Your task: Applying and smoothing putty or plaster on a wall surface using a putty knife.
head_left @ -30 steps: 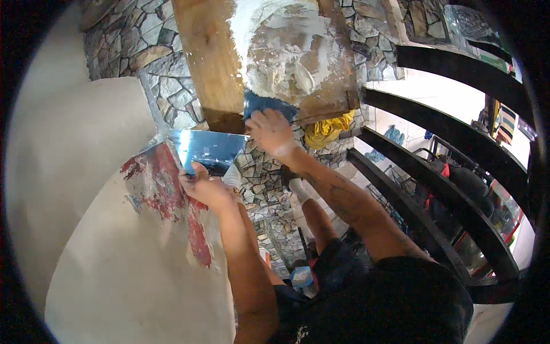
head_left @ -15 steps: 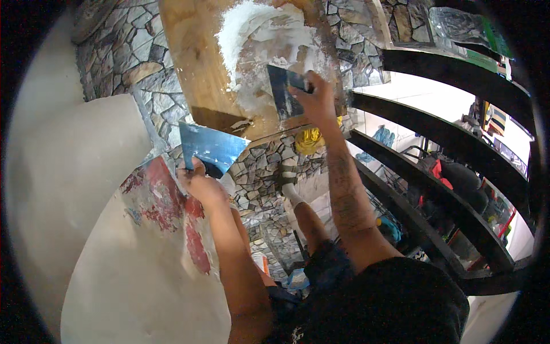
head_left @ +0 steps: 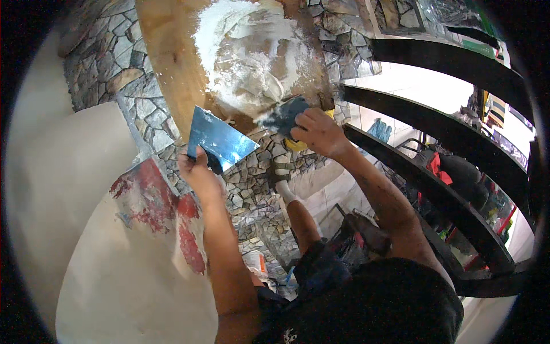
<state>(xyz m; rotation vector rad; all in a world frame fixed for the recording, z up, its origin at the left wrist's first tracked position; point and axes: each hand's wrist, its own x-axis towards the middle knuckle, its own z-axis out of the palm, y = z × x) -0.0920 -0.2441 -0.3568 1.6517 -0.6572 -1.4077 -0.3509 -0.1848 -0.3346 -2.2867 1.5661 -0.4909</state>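
My left hand grips a wide putty knife by its dark handle, its shiny blade raised by the near edge of a wooden board. White powder and wet, smeared paste cover the middle of that board. A second putty knife, dark and streaked with white, is in my right hand at the board's near right corner. Some white paste clings to its left edge. Part of a yellow item shows beneath this knife; its kind is unclear.
Black slatted bars run along the right, with a red and black clutter beyond them. At the left stands a pale wall with a reddish, peeling patch. Stone-patterned flooring lies below, under my foot.
My right hand has drawn its putty knife down toward the board's near edge, turning the blade. The left knife has shifted slightly right and tilted. The paste is gathered differently.
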